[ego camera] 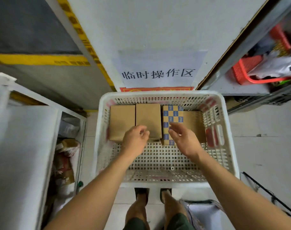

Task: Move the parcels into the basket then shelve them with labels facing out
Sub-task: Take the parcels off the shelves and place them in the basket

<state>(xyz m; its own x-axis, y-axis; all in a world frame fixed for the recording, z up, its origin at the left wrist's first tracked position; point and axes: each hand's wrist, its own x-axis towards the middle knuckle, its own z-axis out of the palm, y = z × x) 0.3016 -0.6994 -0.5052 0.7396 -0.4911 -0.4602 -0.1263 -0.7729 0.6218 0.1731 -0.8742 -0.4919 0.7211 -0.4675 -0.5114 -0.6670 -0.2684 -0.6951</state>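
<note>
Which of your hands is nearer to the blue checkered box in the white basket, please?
Right. The right hand overlaps the blue checkered box, while the left hand hovers over the plain brown box beside it.

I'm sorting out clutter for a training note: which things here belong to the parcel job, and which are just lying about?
Job: white basket; three brown parcels; checkered parcel; left hand; right hand.
Lying about: red basket; wall sign.

A parcel depot or storeroom: a printed floor sign [158, 74] reading 临时操作区, yellow floor tape [42, 59], metal shelving [251, 30] holding a red basket [251, 72], bagged parcels [66, 146] stacked at left, and a white crate [159, 94] of cardboard boxes [122, 120].
</note>
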